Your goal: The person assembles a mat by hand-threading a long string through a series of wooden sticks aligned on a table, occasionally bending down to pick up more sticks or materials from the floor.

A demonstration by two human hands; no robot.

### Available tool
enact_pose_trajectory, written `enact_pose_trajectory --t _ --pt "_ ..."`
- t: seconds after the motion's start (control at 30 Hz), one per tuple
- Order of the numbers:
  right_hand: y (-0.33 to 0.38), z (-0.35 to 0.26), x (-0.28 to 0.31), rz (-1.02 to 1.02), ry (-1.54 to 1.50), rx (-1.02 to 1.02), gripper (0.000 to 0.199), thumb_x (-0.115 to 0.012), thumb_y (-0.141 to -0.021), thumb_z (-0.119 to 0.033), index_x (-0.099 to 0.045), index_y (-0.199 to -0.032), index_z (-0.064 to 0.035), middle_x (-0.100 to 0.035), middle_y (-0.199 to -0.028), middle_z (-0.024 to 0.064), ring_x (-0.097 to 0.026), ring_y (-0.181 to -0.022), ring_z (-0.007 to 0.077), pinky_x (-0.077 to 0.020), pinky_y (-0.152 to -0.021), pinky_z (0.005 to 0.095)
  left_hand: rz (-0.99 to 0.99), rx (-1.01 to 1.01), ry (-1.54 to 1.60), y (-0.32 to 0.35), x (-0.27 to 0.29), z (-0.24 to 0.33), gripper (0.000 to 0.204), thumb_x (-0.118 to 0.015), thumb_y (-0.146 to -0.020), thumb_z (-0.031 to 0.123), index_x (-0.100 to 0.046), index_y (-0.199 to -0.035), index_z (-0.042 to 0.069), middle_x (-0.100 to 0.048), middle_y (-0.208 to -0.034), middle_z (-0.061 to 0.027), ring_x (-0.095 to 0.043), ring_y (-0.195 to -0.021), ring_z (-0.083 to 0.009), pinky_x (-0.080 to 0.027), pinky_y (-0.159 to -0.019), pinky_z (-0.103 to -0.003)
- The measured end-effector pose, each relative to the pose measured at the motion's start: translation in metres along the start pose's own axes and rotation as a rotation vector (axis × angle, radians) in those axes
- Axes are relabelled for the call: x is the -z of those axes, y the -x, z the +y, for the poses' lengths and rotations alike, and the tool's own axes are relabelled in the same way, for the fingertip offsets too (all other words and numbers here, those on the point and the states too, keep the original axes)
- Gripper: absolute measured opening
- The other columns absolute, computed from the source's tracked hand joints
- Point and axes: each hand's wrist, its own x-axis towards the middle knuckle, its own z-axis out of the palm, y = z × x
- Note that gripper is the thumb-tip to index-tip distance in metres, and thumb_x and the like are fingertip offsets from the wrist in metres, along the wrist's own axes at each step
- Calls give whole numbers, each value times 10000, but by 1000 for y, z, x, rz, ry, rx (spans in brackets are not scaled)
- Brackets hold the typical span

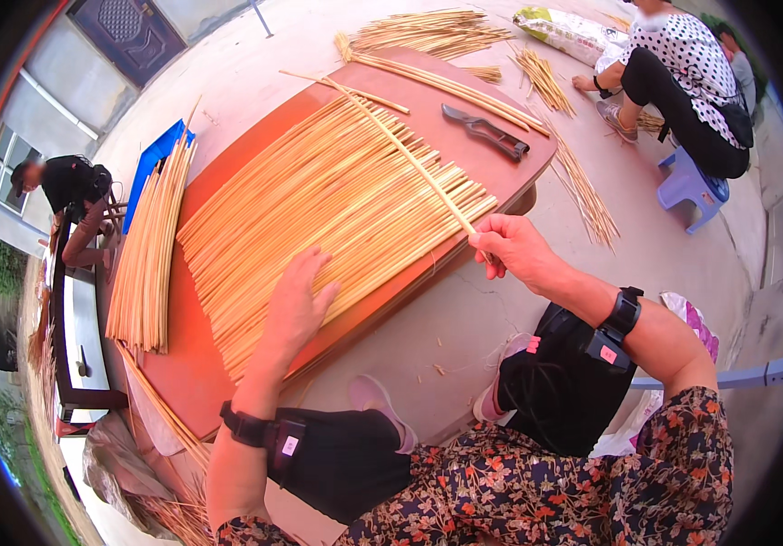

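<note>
A sheet of pale yellow straw-like stalks (319,200), laid side by side, covers the middle of the reddish-brown table (228,150). My right hand (519,250), just off the near right edge, pinches the near end of one long stalk (410,159) between thumb and fingers. This stalk slants across the right part of the sheet to the far edge. Over the sheet's near edge is my left hand (299,296), thumb apart from the fingers, holding nothing. Whether it touches the stalks I cannot tell.
Dark pruning shears (485,132) and several loose stalks (451,86) lie at the table's far right. A stalk bundle (148,250) and a blue crate (147,168) are at the left. One person (683,77) sits on a stool (690,193); another (80,196) is at far left.
</note>
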Motion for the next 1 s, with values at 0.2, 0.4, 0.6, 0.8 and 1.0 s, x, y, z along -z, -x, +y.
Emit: enact_pose_trajectory --t 0.2,0.4,0.6,0.8,1.0 --pt "0 -1 -2 -18 127 10 133 -612 -951 -157 -601 -902 -34 -610 -720 17 -565 -511 83 -430 -470 227 30 -1 -8 2 -6 0 421 -729 -841 131 -610 -1221 -5 -557 -1343 -213 -538 -1239 -368 -447 -1040 -410" --pt "20 -10 -13 -72 286 78 135 -614 -946 -134 -599 -890 -12 -591 -705 8 -541 -503 68 -429 -459 225 16 -6 -38 4 -8 -10 458 -727 -847 185 -601 -1232 -28 -557 -1338 -221 -544 -1223 -373 -447 -1036 -421" --pt "26 -21 -41 -192 341 83 132 -610 -952 -130 -602 -896 -11 -578 -703 5 -511 -498 56 -416 -445 221 47 19 -61 21 -4 -17 453 -707 -865 225 -601 -1226 -28 -570 -1308 -218 -541 -1215 -369 -445 -1036 -419" --pt "27 -24 -76 -335 380 52 142 -613 -957 -141 -610 -908 -8 -572 -704 5 -494 -488 57 -406 -437 224 -50 39 34 26 3 -20 418 -680 -886 201 -598 -1231 -21 -589 -1267 -212 -547 -1198 -370 -454 -1016 -419" --pt "25 -25 -96 -372 359 -1 140 -610 -960 -141 -601 -912 -10 -575 -711 9 -500 -481 63 -409 -435 223 57 195 136 24 26 -44 381 -625 -904 150 -595 -1243 -21 -601 -1263 -231 -559 -1184 -381 -451 -1017 -429"
